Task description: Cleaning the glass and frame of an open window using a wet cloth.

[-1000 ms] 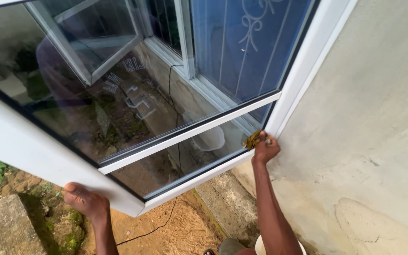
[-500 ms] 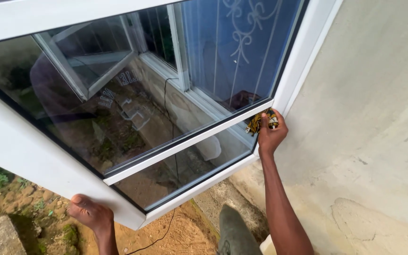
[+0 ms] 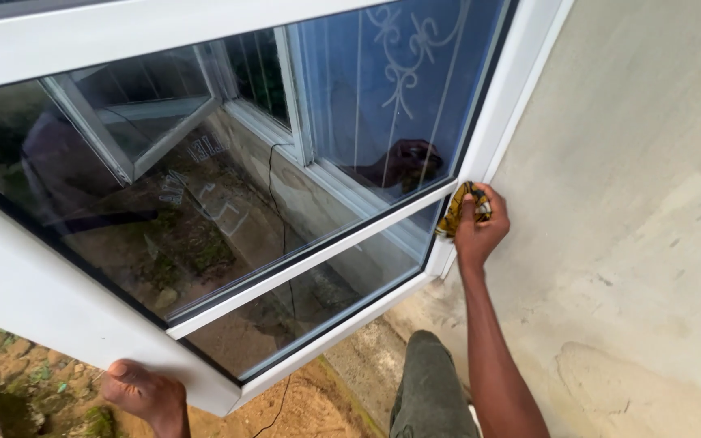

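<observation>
Outdoors, one rendered wall fills the right side, bare and stained near the ground. One white-framed window sash stands swung open from it, hinged along its right edge where it meets the fixed frame. The sash's long axis runs from the lower left corner up to the hinge side at the right. One white crossbar splits the glass into two panes, a big upper one and a narrow lower one. The glass reflects another open window, a black cable and ground.

Two hands in view, both the person's own. Left hand grips the sash's lower left corner from beneath, fingers curled under the frame, thumb on top. Right hand is clenched round one yellow patterned rag, pressing it at the right end of the crossbar, just beside the hinge edge. The rag lies up and right of the left hand, well apart; the right hand alone touches it.

One trouser leg, olive, shows between the arms at the bottom edge. Sandy soil and weeds lie below the sash.
</observation>
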